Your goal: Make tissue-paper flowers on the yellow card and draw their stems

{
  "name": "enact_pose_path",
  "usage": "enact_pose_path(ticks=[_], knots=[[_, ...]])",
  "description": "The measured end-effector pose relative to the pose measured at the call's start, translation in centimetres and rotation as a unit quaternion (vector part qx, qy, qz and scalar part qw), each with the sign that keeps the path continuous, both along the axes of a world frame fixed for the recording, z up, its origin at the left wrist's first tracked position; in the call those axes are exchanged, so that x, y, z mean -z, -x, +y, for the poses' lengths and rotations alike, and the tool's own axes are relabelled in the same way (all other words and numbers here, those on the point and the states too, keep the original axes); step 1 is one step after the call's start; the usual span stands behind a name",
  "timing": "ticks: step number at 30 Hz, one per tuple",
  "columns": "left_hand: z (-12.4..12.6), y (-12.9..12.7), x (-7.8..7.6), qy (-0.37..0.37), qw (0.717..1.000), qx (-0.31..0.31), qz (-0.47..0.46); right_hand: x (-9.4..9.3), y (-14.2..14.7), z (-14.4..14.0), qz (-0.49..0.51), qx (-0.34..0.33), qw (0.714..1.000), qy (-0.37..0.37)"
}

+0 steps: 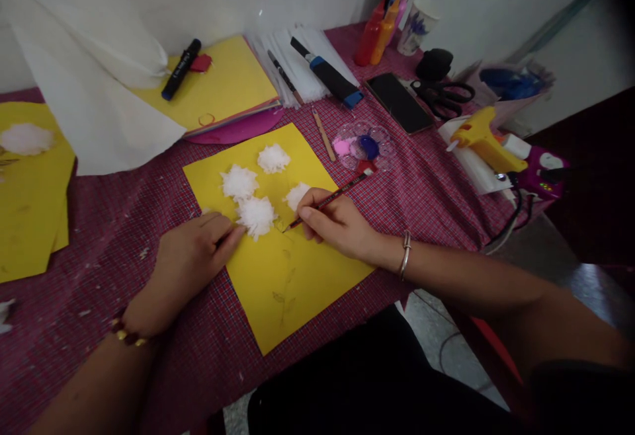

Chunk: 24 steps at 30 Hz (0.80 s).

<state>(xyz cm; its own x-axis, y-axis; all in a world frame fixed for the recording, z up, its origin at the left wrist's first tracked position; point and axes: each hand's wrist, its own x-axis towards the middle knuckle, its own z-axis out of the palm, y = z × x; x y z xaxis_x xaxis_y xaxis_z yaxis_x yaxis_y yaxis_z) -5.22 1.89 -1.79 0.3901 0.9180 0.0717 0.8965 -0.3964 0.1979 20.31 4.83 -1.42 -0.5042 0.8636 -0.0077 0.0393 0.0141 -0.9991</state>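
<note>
My right hand (pixel 332 221) is closed around a dark pencil (pixel 342 190), its tip touching a sheet of yellow paper (pixel 297 289). Several fluffy white paper flowers (pixel 256 215) are on the upper part of this sheet, one of them partly hidden behind my right fingers. Faint drawn stems and leaves (pixel 284 295) run down below the flowers. At the sheet's left edge rests my left hand (pixel 196 250), fingers loosely bent and thumb apart, beside the lowest flower. Nothing shows in its grip.
A paint palette (pixel 367 147), phone (pixel 401 102), utility knife (pixel 327 75), scissors (pixel 444 94) and yellow glue gun (pixel 489 141) lie at the back and right. Paint bottles (pixel 370 35) stand behind. White sheeting (pixel 94 78) hangs over the left back; more yellow paper (pixel 30 210) is at left.
</note>
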Motion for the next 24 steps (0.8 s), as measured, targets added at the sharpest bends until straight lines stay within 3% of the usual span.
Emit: enact_pose_path(ticks=[10, 24], knots=[[-0.02, -0.03, -0.08, -0.011, 1.000, 0.007, 0.000, 0.15, 0.34, -0.03, -0.025, -0.006, 0.996, -0.080], [-0.09, -0.22, -0.51, 0.007, 1.000, 0.010, 0.009, 0.20, 0.28, 0.09, -0.061, -0.009, 0.992, -0.112]])
